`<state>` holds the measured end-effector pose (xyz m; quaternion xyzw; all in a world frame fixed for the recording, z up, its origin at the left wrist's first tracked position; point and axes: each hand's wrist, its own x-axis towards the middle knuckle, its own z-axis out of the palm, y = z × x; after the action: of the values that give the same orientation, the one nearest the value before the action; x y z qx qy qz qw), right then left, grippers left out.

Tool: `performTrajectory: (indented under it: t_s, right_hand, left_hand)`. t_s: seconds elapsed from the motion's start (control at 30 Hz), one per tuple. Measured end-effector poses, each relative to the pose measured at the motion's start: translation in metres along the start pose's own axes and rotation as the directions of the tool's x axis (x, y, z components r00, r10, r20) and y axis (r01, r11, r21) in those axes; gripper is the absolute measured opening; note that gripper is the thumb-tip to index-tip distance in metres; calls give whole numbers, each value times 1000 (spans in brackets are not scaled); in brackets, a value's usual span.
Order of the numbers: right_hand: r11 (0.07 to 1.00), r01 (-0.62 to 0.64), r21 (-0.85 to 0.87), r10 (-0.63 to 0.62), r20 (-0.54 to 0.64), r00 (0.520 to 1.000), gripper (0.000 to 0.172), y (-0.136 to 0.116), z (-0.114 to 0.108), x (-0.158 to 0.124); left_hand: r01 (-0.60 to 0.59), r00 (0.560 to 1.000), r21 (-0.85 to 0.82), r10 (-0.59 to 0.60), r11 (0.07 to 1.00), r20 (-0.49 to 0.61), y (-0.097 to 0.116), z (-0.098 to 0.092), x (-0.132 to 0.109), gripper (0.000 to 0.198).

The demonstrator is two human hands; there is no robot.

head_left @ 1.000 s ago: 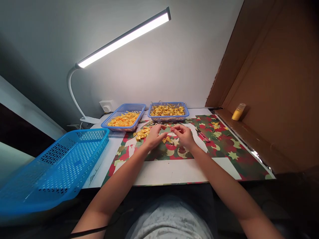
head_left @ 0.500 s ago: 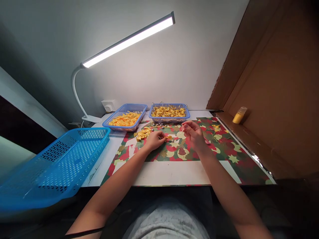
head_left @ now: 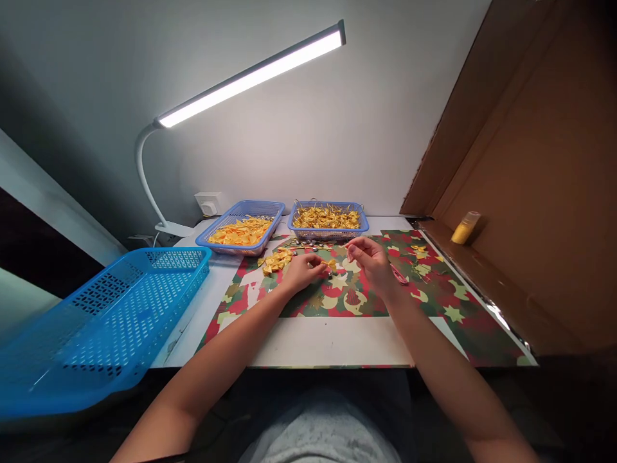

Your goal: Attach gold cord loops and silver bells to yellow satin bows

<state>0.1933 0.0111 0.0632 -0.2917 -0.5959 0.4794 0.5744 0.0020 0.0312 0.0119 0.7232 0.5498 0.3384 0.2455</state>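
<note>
Head-cam view of a worktable under a lit desk lamp (head_left: 250, 74), seen from the worker's seat. Both bare forearms reach in from the bottom edge toward frame centre.

Left hand (head_left: 301, 273) rests on a red-green star-print mat (head_left: 434, 302), fingers curled & pressed together on a small gold folded piece (head_left: 330, 264) at centre. Right hand (head_left: 371, 260) hovers just right of it, thumb & forefinger brought close as if pinching sth thin; what, if anything, sits between them is too small to tell.

A loose pile of gold pieces (head_left: 276, 259) lies just left of the left hand. Behind, at centre top of the table, two small blue trays: left tray (head_left: 241, 228) w/ flat orange-gold folds, right tray (head_left: 328, 218) w/ gold pieces w/ thin wire-like loops. Big empty-looking blue basket (head_left: 106, 321) fills lower left. Pink tool (head_left: 399, 275) lies just right of the right hand. Small yellow bottle (head_left: 464, 227) stands on a cardboard ledge, right.

Risk, as a judgement: the piece is tiny & lightly held, so a slip could flick it into the busy mat pattern, where it'd be hard to spot.
</note>
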Motion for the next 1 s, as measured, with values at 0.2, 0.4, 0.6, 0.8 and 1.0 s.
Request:
performTrajectory:
  t_s: [0.2, 0.4, 0.6, 0.8, 1.0]
  right_hand:
    - [1000, 6, -2, -6, 17, 1000, 33, -18, 4, 28]
    - [992, -15, -126, 14, -4, 1000, 31, -9, -12, 43]
    - [907, -189, -377, 200, -9, 980, 29, 29, -39, 36]
    - [847, -152, -510, 172, -8, 985, 27, 54, -44, 26]
    - [878, -213, -429, 228, -16, 973, 29, 64, -34, 19]
  left_hand:
    - [-25, 993, -27, 28, 999, 112, 9, 1, 12, 17]
    - [-12, 988, -85, 25, 996, 151, 4, 13, 34, 23]
    - [-3, 982, -115, 24, 993, 187, 2, 22, 55, 21]
    - [21, 975, -66, -5, 998, 224, 6, 24, 53, 24]
    - [-23, 966, -39, 32, 999, 257, 4, 23, 47, 25]
